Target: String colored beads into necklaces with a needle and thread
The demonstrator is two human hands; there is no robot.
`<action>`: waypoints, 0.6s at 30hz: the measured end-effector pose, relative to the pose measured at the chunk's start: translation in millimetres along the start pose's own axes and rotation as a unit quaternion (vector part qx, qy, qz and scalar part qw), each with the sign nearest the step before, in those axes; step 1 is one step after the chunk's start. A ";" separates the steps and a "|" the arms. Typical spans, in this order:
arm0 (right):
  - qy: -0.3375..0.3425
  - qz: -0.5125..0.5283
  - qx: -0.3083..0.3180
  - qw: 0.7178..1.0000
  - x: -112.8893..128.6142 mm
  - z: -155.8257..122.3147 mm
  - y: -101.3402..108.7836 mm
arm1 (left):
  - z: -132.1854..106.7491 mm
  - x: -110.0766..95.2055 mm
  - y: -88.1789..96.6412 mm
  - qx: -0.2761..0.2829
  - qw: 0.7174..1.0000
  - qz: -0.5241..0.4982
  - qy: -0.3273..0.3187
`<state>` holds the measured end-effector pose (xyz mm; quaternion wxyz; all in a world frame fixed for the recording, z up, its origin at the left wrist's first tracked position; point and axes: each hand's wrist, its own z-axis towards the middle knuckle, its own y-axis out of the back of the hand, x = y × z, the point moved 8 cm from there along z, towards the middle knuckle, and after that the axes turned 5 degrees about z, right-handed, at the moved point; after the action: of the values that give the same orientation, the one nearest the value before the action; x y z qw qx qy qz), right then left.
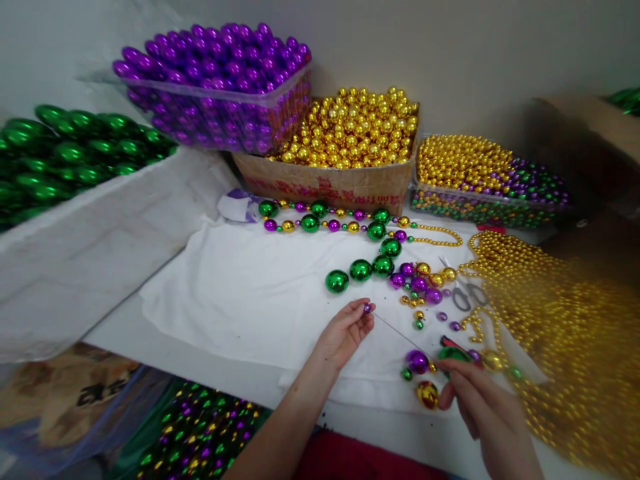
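Your left hand (347, 331) pinches a small purple bead (367, 308) between thumb and fingertips, above the white cloth (240, 273). From that bead a thin string (400, 335) slants down to the fingertips of your right hand (480, 387); you have those fingers curled, but whether they grip the string or the small gold bead (433, 367) beside them, I cannot tell. Just by your right fingertips sit a large purple bead (417, 362), a small green bead (407, 374) and a large gold bead (427, 395), with a big green bead (454, 354) partly behind your fingers.

Farther out on the cloth you have four big green balls (361, 270) in a curved row, next to a cluster of mixed beads (419, 284). Scissors (463, 298) lie right of that cluster, near a heap of gold bead strands (575, 320). Beyond the green balls, a beaded necklace (310, 223) is laid out in two rows before the cardboard box (320, 188) of gold beads.
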<state>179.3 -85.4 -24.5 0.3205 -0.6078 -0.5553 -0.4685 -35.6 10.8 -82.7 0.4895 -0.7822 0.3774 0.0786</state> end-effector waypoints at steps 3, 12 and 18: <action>0.022 -0.001 -0.015 1.000 8.8 -1.2 -2.2 | -0.5 -0.4 1.0 -0.001 1.000 0.002 -0.004; 0.001 -0.006 0.022 1.000 8.0 0.1 -4.4 | -1.3 -5.2 -5.3 0.009 0.999 0.034 -0.033; 0.006 0.023 0.009 1.000 12.3 -0.9 -4.0 | -2.9 -6.4 -6.6 0.007 0.998 0.041 -0.036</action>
<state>174.5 -80.9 -13.4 0.3399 -0.6146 -0.5432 -0.4601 -36.4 13.3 -73.4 0.5046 -0.7595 0.3913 0.1242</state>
